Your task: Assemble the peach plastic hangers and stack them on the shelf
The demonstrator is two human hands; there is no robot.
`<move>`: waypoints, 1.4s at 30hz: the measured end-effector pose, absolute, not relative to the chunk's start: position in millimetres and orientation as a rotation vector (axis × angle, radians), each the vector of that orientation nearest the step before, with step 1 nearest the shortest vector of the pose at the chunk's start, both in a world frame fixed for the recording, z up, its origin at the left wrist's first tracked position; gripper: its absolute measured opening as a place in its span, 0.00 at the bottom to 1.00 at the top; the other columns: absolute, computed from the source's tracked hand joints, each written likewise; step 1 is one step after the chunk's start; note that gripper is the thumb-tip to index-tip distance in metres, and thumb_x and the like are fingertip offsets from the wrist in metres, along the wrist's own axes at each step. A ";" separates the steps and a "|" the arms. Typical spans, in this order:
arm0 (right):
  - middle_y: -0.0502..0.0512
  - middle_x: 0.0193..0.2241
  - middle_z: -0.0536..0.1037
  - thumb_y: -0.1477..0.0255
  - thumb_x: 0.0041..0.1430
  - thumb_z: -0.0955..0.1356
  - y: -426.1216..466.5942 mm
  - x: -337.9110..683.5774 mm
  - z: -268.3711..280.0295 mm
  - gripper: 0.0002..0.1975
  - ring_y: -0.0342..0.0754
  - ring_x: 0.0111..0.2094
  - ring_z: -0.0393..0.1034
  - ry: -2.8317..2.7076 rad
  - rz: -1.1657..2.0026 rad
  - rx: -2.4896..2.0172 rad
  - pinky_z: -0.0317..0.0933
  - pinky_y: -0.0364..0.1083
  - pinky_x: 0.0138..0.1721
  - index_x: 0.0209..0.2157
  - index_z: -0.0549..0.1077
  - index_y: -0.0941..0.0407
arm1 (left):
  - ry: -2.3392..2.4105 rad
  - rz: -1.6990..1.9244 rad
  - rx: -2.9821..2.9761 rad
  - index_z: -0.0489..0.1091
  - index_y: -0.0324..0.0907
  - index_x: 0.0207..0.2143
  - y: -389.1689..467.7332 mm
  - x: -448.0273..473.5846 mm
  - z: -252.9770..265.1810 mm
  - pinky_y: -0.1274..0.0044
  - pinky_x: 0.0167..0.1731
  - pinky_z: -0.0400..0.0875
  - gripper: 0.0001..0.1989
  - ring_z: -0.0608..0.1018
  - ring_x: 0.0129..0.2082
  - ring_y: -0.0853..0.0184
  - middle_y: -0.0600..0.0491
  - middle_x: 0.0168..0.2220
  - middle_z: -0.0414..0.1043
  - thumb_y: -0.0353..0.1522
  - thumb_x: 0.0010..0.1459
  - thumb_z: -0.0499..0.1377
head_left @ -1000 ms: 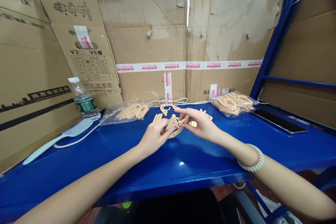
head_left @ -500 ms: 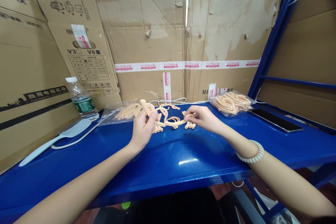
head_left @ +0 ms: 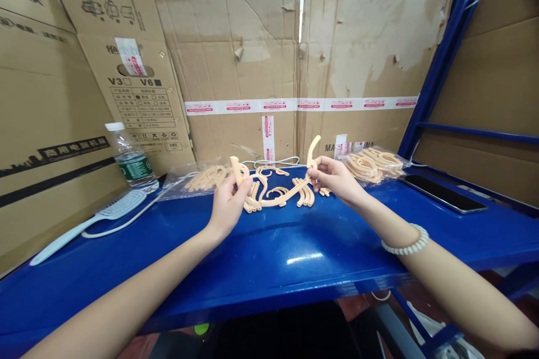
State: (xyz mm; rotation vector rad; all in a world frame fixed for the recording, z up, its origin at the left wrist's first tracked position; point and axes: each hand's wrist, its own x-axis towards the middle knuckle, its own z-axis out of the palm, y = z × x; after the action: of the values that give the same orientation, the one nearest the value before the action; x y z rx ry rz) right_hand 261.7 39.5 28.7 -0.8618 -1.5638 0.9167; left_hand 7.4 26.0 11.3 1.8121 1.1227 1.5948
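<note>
Brown cardboard (head_left: 236, 56) walls in the back and both sides, printed and taped in white and red. Before it lies the glossy blue bench (head_left: 269, 269), with blue posts (head_left: 442, 61) rising at the back. Two bare arms reach in from the near edge, the left hand (head_left: 227, 205) and right hand (head_left: 334, 179) well apart above the bench. On the far left a pale blue brush (head_left: 96, 221) lies bristle side up, a bottle (head_left: 135, 165) of clear liquid stands just behind its head, and a white cable (head_left: 126, 228) curves beside them. The right bag (head_left: 373, 165), clear and filled with pale pieces, rests against the cardboard, a dark phone (head_left: 444, 193) flat beside it; the left bag (head_left: 204, 180) lies near the bottle. Between the hands is the pale hanger (head_left: 273, 202), held up in front of the loose pieces: the left fingers pinch one end, where an arm juts upward, and the right fingers grip the other, its arm also pointing up. Behind and below it sit a left row (head_left: 252, 206) and a right row (head_left: 306, 196) of slim pieces. A beaded bracelet (head_left: 408, 240) circles the right wrist. Smallest are the pale bits (head_left: 324, 192) beside the right row.
</note>
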 end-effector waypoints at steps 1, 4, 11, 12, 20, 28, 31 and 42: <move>0.47 0.23 0.71 0.63 0.47 0.74 38.5 260.7 28.9 0.17 0.40 0.23 0.67 -1.542 0.984 -0.834 0.66 0.42 0.25 0.28 0.64 0.56 | 1.134 1.530 1.878 0.64 0.39 0.25 25.6 7.7 10.7 0.81 0.20 0.57 0.14 0.65 0.20 0.73 0.57 0.21 0.63 0.41 0.55 0.56; 0.48 0.25 0.73 0.67 0.42 0.77 35.9 256.6 27.3 0.19 0.41 0.25 0.72 -1.524 1.110 -0.778 0.71 0.44 0.29 0.27 0.64 0.57 | 1.148 1.308 2.041 0.63 0.40 0.23 21.9 10.5 10.7 0.80 0.22 0.56 0.15 0.63 0.21 0.72 0.58 0.20 0.59 0.41 0.56 0.55; 0.47 0.25 0.75 0.71 0.41 0.78 35.7 245.4 16.8 0.20 0.42 0.25 0.74 -1.612 1.204 -0.620 0.72 0.42 0.27 0.26 0.62 0.57 | 0.812 0.819 2.061 0.65 0.40 0.30 18.3 18.2 8.8 0.74 0.35 0.64 0.15 0.71 0.35 0.64 0.51 0.35 0.69 0.44 0.54 0.56; 0.47 0.25 0.75 0.71 0.41 0.78 36.1 244.1 15.4 0.20 0.42 0.25 0.74 -1.617 1.208 -0.609 0.72 0.42 0.27 0.26 0.62 0.57 | 0.759 0.742 1.965 0.64 0.40 0.32 19.3 18.9 6.3 0.74 0.33 0.66 0.17 0.72 0.35 0.64 0.50 0.39 0.70 0.45 0.54 0.56; 0.49 0.28 0.74 0.69 0.45 0.76 30.9 232.0 5.1 0.17 0.43 0.29 0.74 -1.749 1.146 -0.553 0.72 0.44 0.29 0.28 0.64 0.57 | 0.746 0.651 1.765 0.57 0.44 0.43 18.2 22.3 -1.5 0.81 0.19 0.57 0.19 0.64 0.18 0.74 0.55 0.29 0.72 0.48 0.59 0.53; 0.54 0.29 0.77 0.68 0.54 0.72 26.4 232.3 4.9 0.08 0.45 0.31 0.72 -2.065 0.712 -0.558 0.68 0.45 0.32 0.31 0.74 0.59 | 0.827 0.661 2.295 0.68 0.40 0.41 12.5 21.1 3.0 0.79 0.30 0.59 0.16 0.67 0.28 0.71 0.56 0.29 0.65 0.40 0.65 0.47; 0.55 0.30 0.78 0.67 0.57 0.70 27.5 233.4 4.7 0.07 0.47 0.33 0.72 -2.148 0.543 -0.484 0.67 0.46 0.35 0.32 0.75 0.58 | 0.883 0.645 2.421 0.69 0.40 0.41 10.9 19.9 4.6 0.79 0.31 0.59 0.16 0.67 0.28 0.70 0.57 0.28 0.66 0.38 0.66 0.45; 0.55 0.30 0.74 0.78 0.65 0.59 21.9 231.8 -4.2 0.13 0.43 0.31 0.69 -2.336 -0.135 -0.351 0.62 0.41 0.31 0.34 0.73 0.57 | 0.894 0.601 2.560 0.68 0.42 0.34 11.5 16.9 5.1 0.78 0.29 0.58 0.18 0.67 0.26 0.68 0.56 0.25 0.65 0.38 0.67 0.42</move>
State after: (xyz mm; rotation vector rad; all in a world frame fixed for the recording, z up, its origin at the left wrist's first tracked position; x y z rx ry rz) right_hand 231.8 21.9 -4.2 -0.3509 -2.3364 -0.1354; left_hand 16.9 11.5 5.1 2.5596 0.8936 0.6007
